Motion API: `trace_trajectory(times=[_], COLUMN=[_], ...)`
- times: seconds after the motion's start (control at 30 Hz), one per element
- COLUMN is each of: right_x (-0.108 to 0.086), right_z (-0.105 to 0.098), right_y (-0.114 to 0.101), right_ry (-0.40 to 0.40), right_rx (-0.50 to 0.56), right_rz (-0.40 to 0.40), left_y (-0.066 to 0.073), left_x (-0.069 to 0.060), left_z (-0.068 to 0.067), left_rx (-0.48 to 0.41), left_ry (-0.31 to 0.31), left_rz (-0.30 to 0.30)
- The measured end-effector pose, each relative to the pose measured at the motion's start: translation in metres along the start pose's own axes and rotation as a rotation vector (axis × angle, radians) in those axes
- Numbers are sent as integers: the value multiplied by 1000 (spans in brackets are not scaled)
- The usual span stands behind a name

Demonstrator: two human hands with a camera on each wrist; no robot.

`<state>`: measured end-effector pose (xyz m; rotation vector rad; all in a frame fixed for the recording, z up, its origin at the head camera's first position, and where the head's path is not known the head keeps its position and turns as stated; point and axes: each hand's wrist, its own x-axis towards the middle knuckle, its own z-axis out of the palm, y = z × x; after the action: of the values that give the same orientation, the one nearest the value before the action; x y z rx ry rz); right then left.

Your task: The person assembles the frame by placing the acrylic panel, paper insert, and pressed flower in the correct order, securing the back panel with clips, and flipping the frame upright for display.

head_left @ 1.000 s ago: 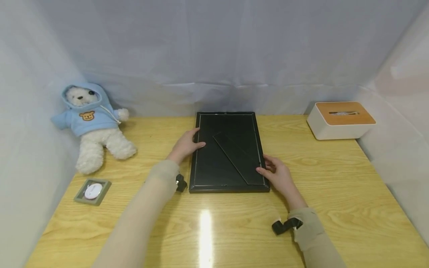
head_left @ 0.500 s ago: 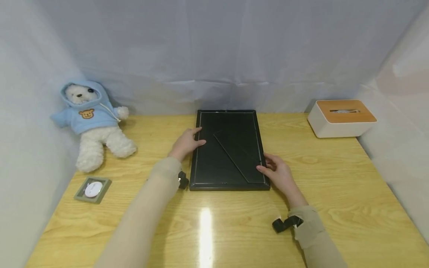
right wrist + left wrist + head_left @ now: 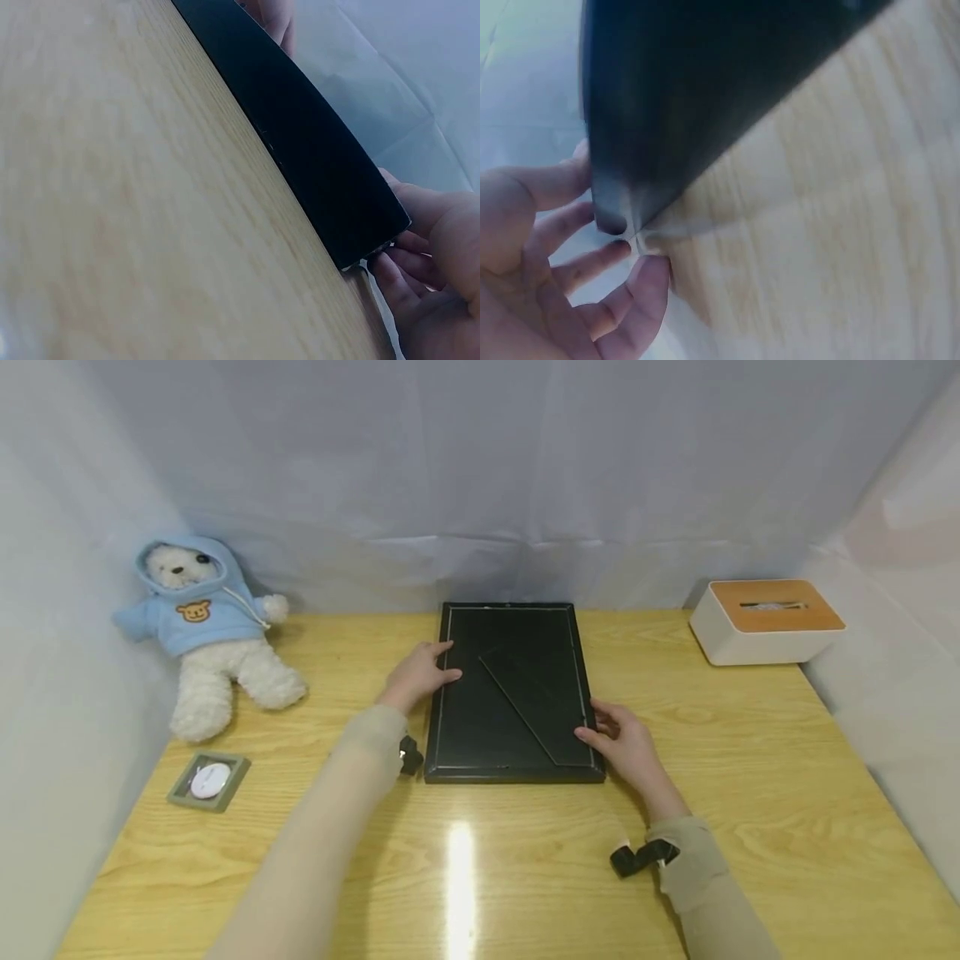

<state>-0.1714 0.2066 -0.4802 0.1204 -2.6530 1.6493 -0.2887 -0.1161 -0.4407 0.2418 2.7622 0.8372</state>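
Note:
A black picture frame (image 3: pixel 517 693) lies back side up at the middle of the table, with its slanting stand flap (image 3: pixel 536 710) folded flat. My left hand (image 3: pixel 418 677) grips its left edge, thumb over the top and fingers along the side; the left wrist view shows these fingers (image 3: pixel 645 289) at the frame's corner. On the right edge, near the front corner, my right hand (image 3: pixel 624 745) holds the frame between thumb and fingers. From the right wrist, the frame's side (image 3: pixel 300 135) appears as a dark band against the wood. The frame's front face is hidden.
A plush bear in a blue hoodie (image 3: pixel 202 635) leans at the back left. Nearer on the left lies a small green-grey frame (image 3: pixel 234 777) with a white disc. A tissue box with a wooden lid (image 3: pixel 765 647) stands back right. Pale curtains (image 3: pixel 510 468) enclose the wooden table (image 3: pixel 555 868).
Everything in the head view sits slightly higher, as the camera view has shifted. Both hands keep their places on the picture frame, which stays put on the table.

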Motion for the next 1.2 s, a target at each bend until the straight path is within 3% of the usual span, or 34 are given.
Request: trace_trajectory(times=[0.17,0.37,0.63,0.9,1.2], right_x=[1,2,0,-3,-3], right_z=[-2,-2,-7,-13,-11], right_y=[1,1,6,7,0], right_ry=[-5,2,-55,-106,-97], right_rx=[9,5,-139,-171,-187], right_rz=[6,36,-65,-165,-164], left_y=[1,-7,-23,-31,-31], left_x=[-1,-15,-51,-71,-77], left_z=[-1,1,17,35,39], left_rx=[-15,-149,-268,-419,-454], left_ry=[-13,-5,-90,-3,69], left_rz=[49,131,89,73,39])
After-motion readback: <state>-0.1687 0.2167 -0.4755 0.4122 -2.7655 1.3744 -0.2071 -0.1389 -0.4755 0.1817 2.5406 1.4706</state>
